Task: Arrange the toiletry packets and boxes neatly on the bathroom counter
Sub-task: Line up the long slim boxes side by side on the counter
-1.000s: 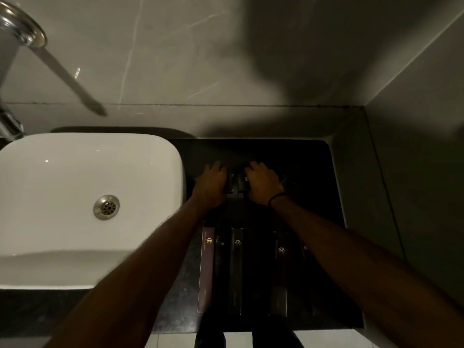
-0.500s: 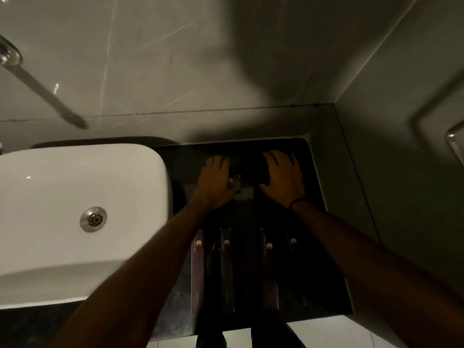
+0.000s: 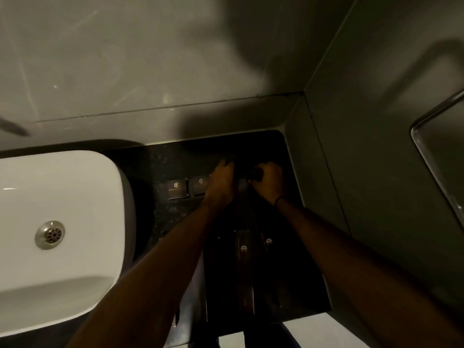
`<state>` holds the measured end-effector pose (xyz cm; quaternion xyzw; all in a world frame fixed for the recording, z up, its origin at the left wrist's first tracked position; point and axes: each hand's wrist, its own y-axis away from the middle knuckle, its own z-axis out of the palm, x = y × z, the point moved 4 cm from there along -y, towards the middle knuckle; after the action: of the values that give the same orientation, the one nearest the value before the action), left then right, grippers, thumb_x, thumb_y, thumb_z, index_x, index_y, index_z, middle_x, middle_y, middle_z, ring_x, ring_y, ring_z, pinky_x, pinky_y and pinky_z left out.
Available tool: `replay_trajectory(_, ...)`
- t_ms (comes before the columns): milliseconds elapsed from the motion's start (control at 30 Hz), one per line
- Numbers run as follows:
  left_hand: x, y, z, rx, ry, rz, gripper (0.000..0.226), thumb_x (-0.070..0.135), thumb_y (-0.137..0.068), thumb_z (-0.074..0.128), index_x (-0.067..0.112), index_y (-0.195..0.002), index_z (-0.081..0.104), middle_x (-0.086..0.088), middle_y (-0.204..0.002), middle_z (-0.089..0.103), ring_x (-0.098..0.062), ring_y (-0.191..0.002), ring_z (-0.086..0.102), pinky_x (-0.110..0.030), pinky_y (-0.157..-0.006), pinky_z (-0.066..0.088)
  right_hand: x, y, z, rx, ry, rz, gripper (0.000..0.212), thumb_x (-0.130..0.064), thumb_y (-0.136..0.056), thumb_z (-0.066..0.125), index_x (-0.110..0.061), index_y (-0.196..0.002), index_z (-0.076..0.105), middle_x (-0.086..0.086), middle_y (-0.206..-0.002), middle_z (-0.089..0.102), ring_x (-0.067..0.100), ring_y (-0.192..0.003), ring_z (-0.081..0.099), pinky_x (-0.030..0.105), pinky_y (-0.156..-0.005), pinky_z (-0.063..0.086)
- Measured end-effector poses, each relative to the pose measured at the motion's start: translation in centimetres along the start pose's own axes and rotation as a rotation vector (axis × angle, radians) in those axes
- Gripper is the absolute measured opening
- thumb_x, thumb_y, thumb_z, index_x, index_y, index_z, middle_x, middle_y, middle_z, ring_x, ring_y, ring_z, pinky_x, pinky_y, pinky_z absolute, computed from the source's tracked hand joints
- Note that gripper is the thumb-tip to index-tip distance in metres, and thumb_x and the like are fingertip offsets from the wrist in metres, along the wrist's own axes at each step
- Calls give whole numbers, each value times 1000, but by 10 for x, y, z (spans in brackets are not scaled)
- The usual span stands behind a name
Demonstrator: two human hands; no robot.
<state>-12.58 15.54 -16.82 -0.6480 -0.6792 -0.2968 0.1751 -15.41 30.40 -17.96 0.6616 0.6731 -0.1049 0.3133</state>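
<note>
On the black counter (image 3: 155, 172), two small square dark boxes (image 3: 177, 188) with gold logos lie side by side, just left of my left hand (image 3: 222, 183). My right hand (image 3: 270, 183) is curled around a small dark item (image 3: 251, 174) near the back right of the counter. My left hand's fingers lie against that same item, but it is too dark to see whether they grip it. Several long dark boxes (image 3: 244, 267) with gold logos lie in a row near the front edge, partly hidden under my forearms.
A white basin (image 3: 60, 222) with a metal drain (image 3: 49, 234) fills the left side. Tiled walls close off the counter at the back and the right. A metal-framed fixture (image 3: 437, 146) hangs on the right wall.
Both hands have moved right along the back of the counter. The two small square boxes, covered by the hands before, now lie uncovered to the left. The view has swung right.
</note>
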Motion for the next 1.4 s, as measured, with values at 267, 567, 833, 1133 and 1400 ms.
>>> replay_trajectory(267,6,-7,2,17,-12,-6,40,4,-77,66,5,-117,64,-22,-114,63,-39,-101,63,-38,-83,51,1,0,-3,-3,-30,-22,24,-14,-75,73,-14,-99,71,14,-106,66,34,-98,65,43,-86,57)
replay_trajectory(567,-3,42,-15,116,68,-61,31,8,-86,64,7,-115,53,-13,-117,55,-25,-102,54,-26,-81,38,12,51,-14,128,-154,135,32,-18,-72,76,-13,-99,61,11,-102,64,26,-92,63,36,-76,55)
replay_trajectory(833,-50,156,-36,74,-32,-35,29,11,-88,58,3,-116,59,-20,-120,58,-35,-109,58,-43,-93,48,-52,176,55,-126,-199,80,27,-30,-75,78,-12,-92,70,9,-82,73,25,-83,68,37,-79,56)
replay_trajectory(1133,-89,276,-25,33,-131,-404,50,23,-93,55,2,-135,36,-21,-138,37,-37,-116,53,-48,-93,52,-68,252,106,-250,-166,110,53,-35,-75,77,-14,-120,59,11,-113,69,27,-104,65,35,-87,53)
replay_trajectory(1400,-89,281,-17,-3,20,-488,38,30,-95,54,7,-125,51,-17,-130,51,-34,-112,58,-45,-94,52,-63,258,97,-146,-167,143,46,-35,-78,74,-16,-117,62,11,-111,70,28,-104,65,43,-91,54)
